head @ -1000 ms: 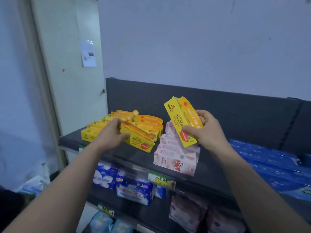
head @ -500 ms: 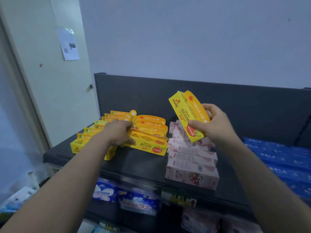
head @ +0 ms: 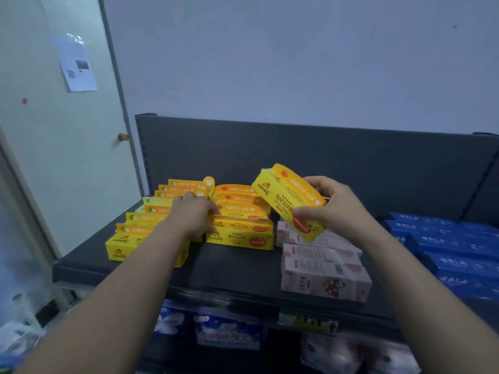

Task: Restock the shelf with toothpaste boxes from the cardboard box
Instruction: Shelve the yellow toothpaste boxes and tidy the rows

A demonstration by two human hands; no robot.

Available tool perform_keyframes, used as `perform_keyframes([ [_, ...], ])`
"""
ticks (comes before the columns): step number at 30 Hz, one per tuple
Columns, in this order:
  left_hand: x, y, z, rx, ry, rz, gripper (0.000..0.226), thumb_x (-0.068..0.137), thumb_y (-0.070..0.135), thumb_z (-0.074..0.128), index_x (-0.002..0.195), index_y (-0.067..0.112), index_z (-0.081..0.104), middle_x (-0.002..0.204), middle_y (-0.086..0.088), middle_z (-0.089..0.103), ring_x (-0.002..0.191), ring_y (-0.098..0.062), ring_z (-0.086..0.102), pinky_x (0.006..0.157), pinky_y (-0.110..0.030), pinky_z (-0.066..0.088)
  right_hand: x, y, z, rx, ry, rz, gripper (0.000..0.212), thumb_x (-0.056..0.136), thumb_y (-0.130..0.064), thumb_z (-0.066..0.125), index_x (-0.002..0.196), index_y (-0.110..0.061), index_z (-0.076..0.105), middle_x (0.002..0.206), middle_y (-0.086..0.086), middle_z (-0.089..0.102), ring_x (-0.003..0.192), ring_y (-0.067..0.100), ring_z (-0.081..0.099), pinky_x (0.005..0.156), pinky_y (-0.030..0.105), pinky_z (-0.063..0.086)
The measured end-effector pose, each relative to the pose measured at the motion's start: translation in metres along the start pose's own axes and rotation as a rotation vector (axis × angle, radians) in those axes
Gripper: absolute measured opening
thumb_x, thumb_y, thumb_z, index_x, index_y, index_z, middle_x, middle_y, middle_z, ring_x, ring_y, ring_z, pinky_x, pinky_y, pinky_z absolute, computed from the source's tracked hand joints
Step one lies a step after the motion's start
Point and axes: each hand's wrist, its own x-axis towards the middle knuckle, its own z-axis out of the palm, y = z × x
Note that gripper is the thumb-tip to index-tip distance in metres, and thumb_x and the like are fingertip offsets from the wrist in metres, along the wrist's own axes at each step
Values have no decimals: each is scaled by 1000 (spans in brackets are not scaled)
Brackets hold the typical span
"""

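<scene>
Dark shelving stands before you: nearest, under the front lip, blurred blue-and-white packs sit on a lower tier, and above them is the shelf you are filling. A second ago your left hand carried a yellow box tilted over the right row. Now that front box lies flat and square at the head of the row. The hand rests on its left end with fingers curled down, and whether it pinches or only presses I cannot tell. That one looks placed, and the next is ready: your right hand grips the held toothpaste box, tilted in the air above the pink boxes. By count there are two yellow rows, the left row about eight deep and the right about five. At least four pink boxes show, and the blue boxes are too blurred to count. No cardboard box is in view. Farthest back are the wall and a door.
</scene>
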Motion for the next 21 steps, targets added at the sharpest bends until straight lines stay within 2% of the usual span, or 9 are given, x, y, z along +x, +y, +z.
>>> perform_keyframes([
  [3, -4, -9, -6, -144, 65, -34, 39, 83, 42, 68, 121, 37, 60, 123, 8, 60, 122, -22, 44, 102, -42, 32, 1, -6, 11, -25, -84, 20, 52, 69, -21, 85, 112, -35, 60, 104, -8, 66, 89, 9, 66, 74, 31, 58],
  [7, -17, -24, -12, -534, 290, -94, 24, 91, 24, 61, 114, 25, 65, 118, 7, 64, 113, -18, 57, 95, -40, 46, 6, -16, 35, -102, -190, 8, 54, 66, -22, 86, 111, -35, 59, 107, -7, 64, 92, 13, 66, 76, 37, 59],
  [12, -39, -33, -12, -771, 524, -166, 23, 96, 16, 52, 114, 18, 67, 112, 4, 66, 105, -13, 59, 88, -29, 46, 12, -18, 78, -292, -271, -74, 51, 67, -24, 83, 109, -31, 55, 107, -10, 58, 90, 10, 60, 73, 30, 56],
  [16, -49, -34, -9, -874, 584, -210, 23, 97, 15, 51, 114, 17, 66, 110, 6, 65, 101, -8, 57, 88, -26, 45, 13, -5, 101, -369, -311, -87, 46, 69, -21, 82, 107, -28, 57, 108, -8, 57, 95, 14, 57, 76, 30, 54],
  [19, -53, -31, -6, -923, 581, -231, 24, 98, 13, 50, 115, 17, 66, 110, 6, 65, 104, -9, 59, 91, -31, 50, 11, 3, 112, -450, -325, -89, 54, 72, -27, 81, 120, -30, 55, 120, -4, 53, 104, 16, 54, 87, 34, 54],
  [21, -55, -28, -4, -938, 575, -228, 25, 97, 13, 49, 115, 18, 66, 108, 8, 64, 106, -10, 59, 92, -36, 52, 11, 3, 115, -577, -291, -161, 59, 75, -36, 78, 129, -29, 53, 124, -3, 49, 113, 17, 45, 97, 37, 46],
])
